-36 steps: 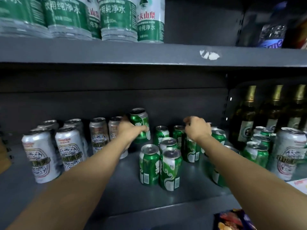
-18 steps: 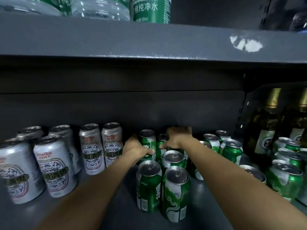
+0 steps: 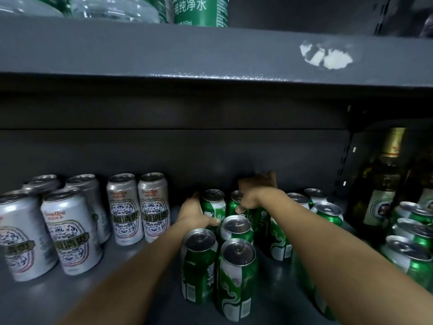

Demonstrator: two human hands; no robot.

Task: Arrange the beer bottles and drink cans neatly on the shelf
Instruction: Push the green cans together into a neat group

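On the dark grey shelf (image 3: 131, 299), green cans stand in a cluster at the middle. My left hand (image 3: 195, 213) grips a green can (image 3: 214, 204) standing at the back of the cluster. My right hand (image 3: 256, 192) reaches over the back row and grips another green can (image 3: 259, 218), mostly hidden under the hand. Two green cans (image 3: 199, 259) (image 3: 236, 273) stand in front of my hands. Several silver cans (image 3: 153, 202) stand in rows on the left.
More green cans (image 3: 328, 213) and a loose group (image 3: 412, 245) stand on the right. Brown beer bottles (image 3: 384, 181) stand behind a shelf post at the far right. The upper shelf edge (image 3: 210, 55) hangs low overhead, with water bottles (image 3: 200, 10) on it.
The left hand has lowered its raised green can onto the shelf at the back. The right hand has moved left and deeper into the back row. The view has come closer.
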